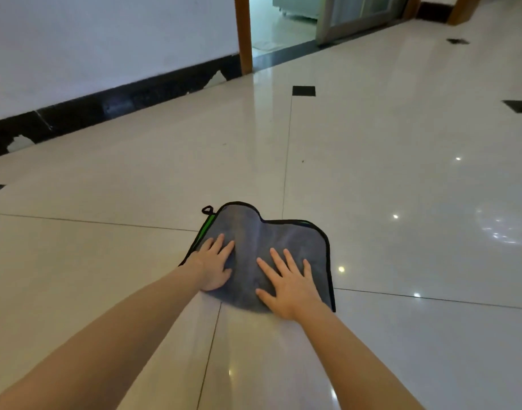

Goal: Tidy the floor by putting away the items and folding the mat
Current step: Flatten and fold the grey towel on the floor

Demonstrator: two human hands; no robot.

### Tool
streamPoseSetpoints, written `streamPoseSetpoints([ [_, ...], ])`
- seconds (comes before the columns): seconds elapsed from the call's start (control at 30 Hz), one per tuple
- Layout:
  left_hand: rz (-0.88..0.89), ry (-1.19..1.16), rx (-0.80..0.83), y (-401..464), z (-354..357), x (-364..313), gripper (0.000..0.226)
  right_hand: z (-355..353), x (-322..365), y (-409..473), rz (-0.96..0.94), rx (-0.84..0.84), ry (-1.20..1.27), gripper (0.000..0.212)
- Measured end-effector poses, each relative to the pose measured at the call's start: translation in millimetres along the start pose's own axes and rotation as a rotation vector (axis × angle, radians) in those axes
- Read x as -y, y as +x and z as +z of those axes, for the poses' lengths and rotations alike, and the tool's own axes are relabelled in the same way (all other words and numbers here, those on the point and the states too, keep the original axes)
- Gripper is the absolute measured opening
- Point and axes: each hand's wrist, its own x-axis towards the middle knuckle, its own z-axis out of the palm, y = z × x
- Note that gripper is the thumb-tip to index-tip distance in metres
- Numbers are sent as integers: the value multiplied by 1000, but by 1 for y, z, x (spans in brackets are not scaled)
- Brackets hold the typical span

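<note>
- Though the glossy cream-tiled floor [372,187] takes up most of the view, only one loose thing lies on it, near the bottom middle where dark grout lines cross; a white wall with a chipped black skirting board [112,105] runs along its far left edge, and a wood-framed doorway [243,34] opens at the far end.
- The soft grey cloth mat with black piping and a green strip on its left edge [271,241] lies folded, judging by the doubled left edge, its far edge humped and wavy rather than flat. It looks light and limp, so it should crease wherever it is pressed and may slide on the polished tile unless pinned.
- The right hand [289,284] lies flat on the mat's near right part, its grip wide, fingers straight and spread, holding nothing.
- The left hand [214,264] presses the near left edge the same way, grip wide and flat.
- A small black hanging loop [207,209] sticks out at the far left corner; that corner, or the piped edges, seems the best hold for the next fold.
</note>
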Motion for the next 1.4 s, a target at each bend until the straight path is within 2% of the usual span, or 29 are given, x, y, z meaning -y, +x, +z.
streamPoseSetpoints([
  [0.13, -27, -58, -59, 24, -5, -30, 66, -3, -48, -3, 106, -29, 9, 67],
  [0.23, -5, 3, -135, 26, 1, -50, 63, 1, -64, -16, 112, -68, -14, 85],
  [0.3, -1, 44, -175, 20, 9, -59, 62, 3, -65, -31, 113, -90, -13, 87],
  [0.37, 26, 69, -215, 7, 22, -66, 64, 9, -63, -50, 120, -112, 27, 84],
  [0.43, 77, 21, -300, -12, 34, -72, 70, 21, -60, -72, 120, -206, -18, 74],
  [0.5, 141, -23, -376, -29, 55, -74, 63, 34, -53, -99, 135, -220, -29, 63],
  [0.57, 196, -11, -374, -50, 75, -78, 57, 47, -45, -124, 108, -196, -36, 57],
  [0.7, 329, 64, -449, -98, 109, -88, 59, 80, -26, -169, -39, -329, -89, 91],
  [0.8, 386, 115, -429, -119, 134, -90, 65, 101, -9, -181, -55, -200, -96, 111],
  [0.87, 399, 120, -438, -124, 141, -89, 65, 102, -4, -181, -1, -133, -22, 110],
  [0.97, 353, 58, -437, -125, 133, -90, 72, 92, -10, -181, -43, -137, -41, 127],
  [1.03, 295, 24, -410, -123, 120, -94, 65, 76, -23, -182, -107, -137, -87, 114],
  [1.1, 236, 8, -384, -113, 103, -103, 57, 66, -39, -178, -107, -161, -63, 77],
  [1.13, 222, -10, -389, -104, 94, -109, 56, 59, -48, -175, -65, -154, -63, 67],
  [1.27, 111, -80, -415, -59, 62, -144, 57, 34, -95, -152, 97, -87, -12, 55],
  [1.33, 41, -136, -414, -39, 43, -172, 62, 18, -123, -142, 178, -80, 3, 56],
  [1.4, 3, -172, -352, -22, 28, -201, 58, -3, -154, -136, 243, -104, -32, 62],
])
